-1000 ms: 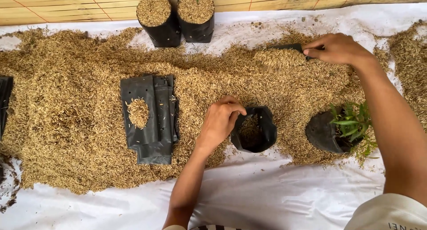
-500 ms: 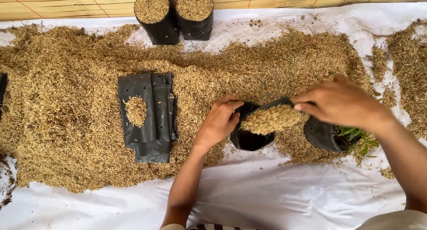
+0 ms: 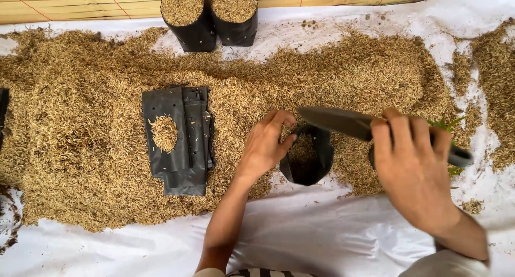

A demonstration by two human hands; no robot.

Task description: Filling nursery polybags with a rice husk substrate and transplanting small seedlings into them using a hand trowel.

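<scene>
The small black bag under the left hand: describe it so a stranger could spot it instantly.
Start at the wide bed of rice husks on the white sheet. At its near edge the left hand holds open a small black bag. Unlike the two brim-full bags at the far edge, it is only part-filled.

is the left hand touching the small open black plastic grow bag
Touching: the head view shows the left hand with its fingers curled over the rim of the small open black plastic grow bag.
</scene>
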